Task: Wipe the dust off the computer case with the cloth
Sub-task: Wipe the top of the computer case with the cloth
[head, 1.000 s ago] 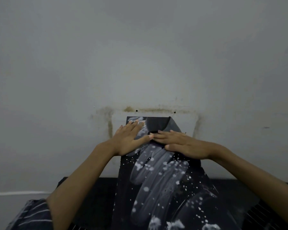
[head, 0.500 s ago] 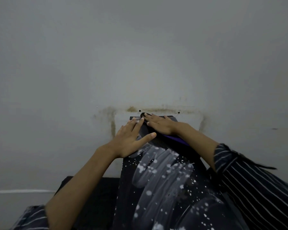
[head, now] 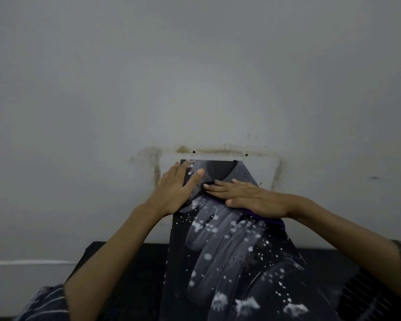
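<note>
The black computer case (head: pixel 222 256) stretches away from me toward the wall, its top smeared with grey dust streaks and white specks. My left hand (head: pixel 176 188) lies flat with straight fingers on the far left edge of the case. My right hand (head: pixel 243 198) presses flat on a dark purple cloth (head: pixel 267 218), which peeks out under the palm and wrist. Beyond the fingers, the far end of the case (head: pixel 218 169) looks darker and free of streaks.
A grey wall (head: pixel 195 77) rises directly behind the case, with brown stains and two small holes around a paler rectangle (head: pixel 262 167). The case stands on a black surface (head: pixel 130 274). Striped sleeves show at both lower corners.
My right hand with the cloth reached to the far end of the case, then drew back toward me and to the right. The left hand shifted slightly forward along the left edge.
</note>
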